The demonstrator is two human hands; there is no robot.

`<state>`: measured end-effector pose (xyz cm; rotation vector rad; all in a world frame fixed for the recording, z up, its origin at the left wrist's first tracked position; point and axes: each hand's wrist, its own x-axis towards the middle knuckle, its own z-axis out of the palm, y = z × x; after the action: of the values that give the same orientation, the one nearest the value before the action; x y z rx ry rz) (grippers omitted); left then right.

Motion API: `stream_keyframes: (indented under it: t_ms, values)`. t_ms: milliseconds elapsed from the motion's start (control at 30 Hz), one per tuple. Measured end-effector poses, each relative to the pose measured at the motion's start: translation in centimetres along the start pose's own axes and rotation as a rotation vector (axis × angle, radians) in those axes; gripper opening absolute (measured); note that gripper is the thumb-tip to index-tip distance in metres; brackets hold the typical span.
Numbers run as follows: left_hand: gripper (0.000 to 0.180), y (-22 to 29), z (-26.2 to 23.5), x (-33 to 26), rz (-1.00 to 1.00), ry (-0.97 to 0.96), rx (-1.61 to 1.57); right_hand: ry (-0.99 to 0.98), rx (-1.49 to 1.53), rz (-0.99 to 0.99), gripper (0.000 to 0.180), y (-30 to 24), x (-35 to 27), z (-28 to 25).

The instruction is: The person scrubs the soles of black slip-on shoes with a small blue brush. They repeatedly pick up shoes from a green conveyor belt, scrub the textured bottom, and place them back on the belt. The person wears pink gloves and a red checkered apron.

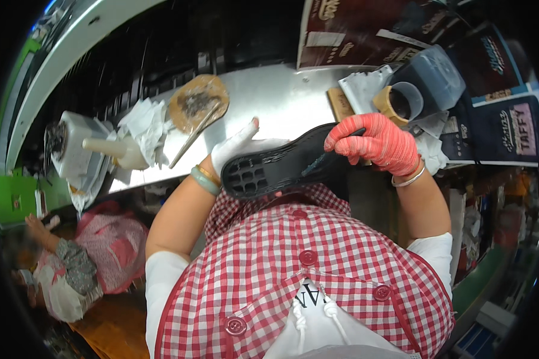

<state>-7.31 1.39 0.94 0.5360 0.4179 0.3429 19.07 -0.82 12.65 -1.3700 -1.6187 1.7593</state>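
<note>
black shoe sole [276,163] held between checked apron [251,239] and tabletop [263,90]; left hand [238,145] fingers grip heel end, right hand [374,143] fingers pinch slim dark handle [359,132]; seemingly working sole surface, next needs steady hold

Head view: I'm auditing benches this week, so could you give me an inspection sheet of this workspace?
Surface: pale, shiny worktop, brightly lit.
Job's things: black shoe sole, held above the person's lap at the bench edge.
Clutter: crumpled white paper, stained tan dish with a stick across its rim, cup beside a translucent container.
Hands: white-gloved left holds the gridded end; red-gloved right is at the other, fingers curled.
Cables: nothing seen.
Surroundings: another person at left; dark printed boxes at right.
</note>
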Motion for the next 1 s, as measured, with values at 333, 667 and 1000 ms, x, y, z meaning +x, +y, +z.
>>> stream_keyframes:
  t_ms: [333,667,1000]
  values:
    - [0.051,3.8,-3.2,-1.7,0.823,-0.044,0.055,1.016,0.106,-0.346,0.028,2.9,-5.2,-7.3]
    - [0.066,-4.9,0.0,-0.2,0.331,0.412,-0.523,1.120,-0.006,-0.177,0.030,8.6,-3.9,-10.8]
    - [0.060,-4.2,2.4,2.4,0.371,0.222,-0.448,1.063,0.173,-0.180,0.028,9.8,-4.6,-11.7]
